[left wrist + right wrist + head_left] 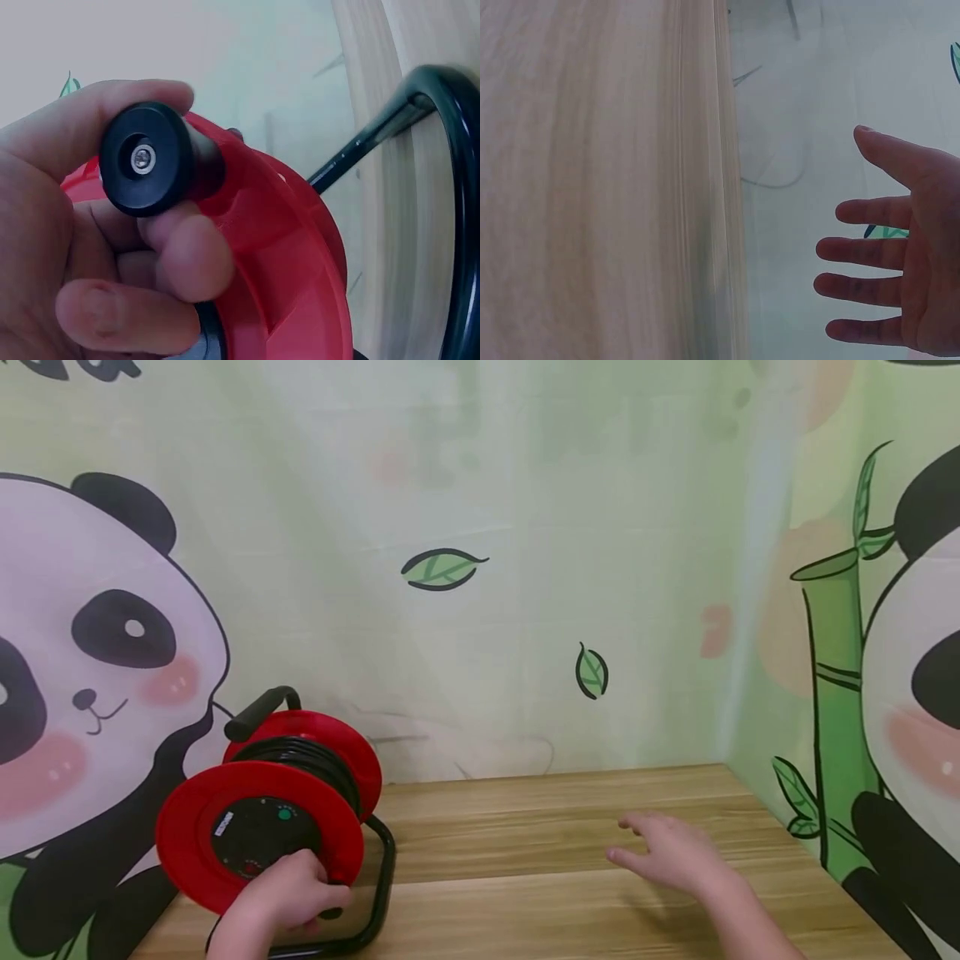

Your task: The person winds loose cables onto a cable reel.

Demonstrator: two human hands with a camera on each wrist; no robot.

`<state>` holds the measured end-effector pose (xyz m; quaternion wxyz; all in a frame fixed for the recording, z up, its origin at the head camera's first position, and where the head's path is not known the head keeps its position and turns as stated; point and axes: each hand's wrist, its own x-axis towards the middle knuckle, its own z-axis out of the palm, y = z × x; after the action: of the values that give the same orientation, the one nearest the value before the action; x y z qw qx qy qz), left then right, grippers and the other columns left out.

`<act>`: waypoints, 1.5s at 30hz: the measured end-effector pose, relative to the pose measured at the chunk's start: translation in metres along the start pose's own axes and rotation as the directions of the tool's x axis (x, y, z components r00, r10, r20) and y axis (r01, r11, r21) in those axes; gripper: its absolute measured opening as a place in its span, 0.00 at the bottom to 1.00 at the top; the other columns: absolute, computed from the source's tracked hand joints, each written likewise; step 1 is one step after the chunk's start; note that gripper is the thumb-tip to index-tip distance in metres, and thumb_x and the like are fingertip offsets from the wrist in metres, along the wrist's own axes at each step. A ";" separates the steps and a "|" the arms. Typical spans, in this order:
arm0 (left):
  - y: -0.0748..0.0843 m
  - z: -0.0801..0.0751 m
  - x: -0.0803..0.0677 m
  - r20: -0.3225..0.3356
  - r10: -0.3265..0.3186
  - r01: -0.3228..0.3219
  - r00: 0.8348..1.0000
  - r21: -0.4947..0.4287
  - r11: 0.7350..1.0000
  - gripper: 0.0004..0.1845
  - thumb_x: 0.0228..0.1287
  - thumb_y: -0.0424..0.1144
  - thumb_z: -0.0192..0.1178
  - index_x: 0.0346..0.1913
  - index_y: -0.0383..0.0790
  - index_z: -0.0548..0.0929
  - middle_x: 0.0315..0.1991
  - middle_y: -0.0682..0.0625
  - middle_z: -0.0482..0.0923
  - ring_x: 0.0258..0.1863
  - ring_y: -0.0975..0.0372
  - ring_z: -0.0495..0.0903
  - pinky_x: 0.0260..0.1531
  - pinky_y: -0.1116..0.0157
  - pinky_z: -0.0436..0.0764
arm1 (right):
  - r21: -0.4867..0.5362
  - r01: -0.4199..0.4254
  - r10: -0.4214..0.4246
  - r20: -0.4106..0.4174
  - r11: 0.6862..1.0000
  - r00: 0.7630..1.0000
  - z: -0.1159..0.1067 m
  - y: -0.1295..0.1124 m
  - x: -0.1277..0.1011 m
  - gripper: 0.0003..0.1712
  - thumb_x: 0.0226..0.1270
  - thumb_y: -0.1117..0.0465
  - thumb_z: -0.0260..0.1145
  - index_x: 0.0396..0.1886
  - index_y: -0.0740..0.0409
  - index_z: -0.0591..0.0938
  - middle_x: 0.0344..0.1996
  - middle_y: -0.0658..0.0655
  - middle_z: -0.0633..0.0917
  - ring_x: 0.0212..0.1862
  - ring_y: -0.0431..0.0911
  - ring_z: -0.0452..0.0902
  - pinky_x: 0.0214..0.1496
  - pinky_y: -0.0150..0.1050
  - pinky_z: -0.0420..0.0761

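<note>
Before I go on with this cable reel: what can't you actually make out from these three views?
- Crank knob: in the head view the left hand covers it; only the left wrist view shows the grip.
- Reel panel markings: too small to read.
- Cable end and plug: not seen in any view.
- Frame base: cut off by the head view's bottom edge.
- Right hand: blurred over the table; contact cannot be told.

The cable reel (277, 810) stands on the table's (555, 827) left end.

Light wooden table (570, 827), red cable reel (262, 814) standing at its left end
</note>
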<state>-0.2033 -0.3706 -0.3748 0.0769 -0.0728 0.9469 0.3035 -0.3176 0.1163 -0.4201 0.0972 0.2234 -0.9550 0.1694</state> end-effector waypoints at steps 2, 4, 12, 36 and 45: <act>-0.003 0.001 0.000 0.005 -0.027 0.027 1.000 -0.006 1.000 0.17 0.58 0.44 0.71 0.18 0.38 0.82 0.14 0.48 0.77 0.16 0.57 0.76 0.26 0.63 0.72 | 0.008 -0.002 0.002 0.009 1.000 1.000 0.000 0.000 0.000 0.37 0.63 0.32 0.68 0.60 0.54 0.82 0.51 0.59 0.86 0.52 0.58 0.83 0.49 0.63 0.79; -0.006 0.001 0.001 0.010 -0.052 0.052 0.999 -0.009 0.999 0.15 0.58 0.43 0.71 0.20 0.38 0.83 0.16 0.47 0.78 0.17 0.57 0.78 0.28 0.62 0.74 | 0.017 -0.007 0.006 0.015 1.000 1.000 0.000 0.000 -0.001 0.37 0.63 0.33 0.68 0.60 0.54 0.82 0.52 0.59 0.86 0.52 0.58 0.82 0.50 0.63 0.79; -0.018 -0.002 0.001 0.031 -0.081 0.081 0.996 0.005 0.997 0.15 0.58 0.43 0.73 0.22 0.37 0.83 0.18 0.46 0.80 0.18 0.57 0.78 0.27 0.62 0.76 | 0.017 0.002 -0.002 0.016 1.000 1.000 -0.003 -0.002 0.000 0.40 0.62 0.30 0.67 0.60 0.55 0.82 0.51 0.60 0.86 0.52 0.59 0.83 0.49 0.64 0.78; -0.058 -0.015 0.001 0.052 -0.158 0.160 0.986 -0.042 0.986 0.13 0.60 0.42 0.72 0.25 0.36 0.86 0.19 0.48 0.80 0.21 0.59 0.80 0.31 0.62 0.80 | 0.029 -0.016 0.016 0.015 0.999 1.000 -0.002 -0.003 -0.003 0.40 0.62 0.30 0.67 0.60 0.55 0.82 0.51 0.61 0.86 0.52 0.60 0.82 0.49 0.65 0.78; -0.072 -0.023 -0.001 0.041 -0.148 0.149 0.988 -0.048 0.988 0.12 0.61 0.41 0.71 0.29 0.35 0.86 0.21 0.48 0.80 0.22 0.58 0.79 0.30 0.62 0.80 | 0.036 -0.026 0.026 0.021 0.999 0.999 -0.003 -0.003 -0.002 0.40 0.61 0.30 0.67 0.61 0.55 0.82 0.52 0.61 0.86 0.53 0.60 0.82 0.50 0.66 0.77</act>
<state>-0.1911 -0.4418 -0.3971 0.1152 -0.1394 0.9292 0.3223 -0.3140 0.1154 -0.4173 0.0810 0.2145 -0.9555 0.1855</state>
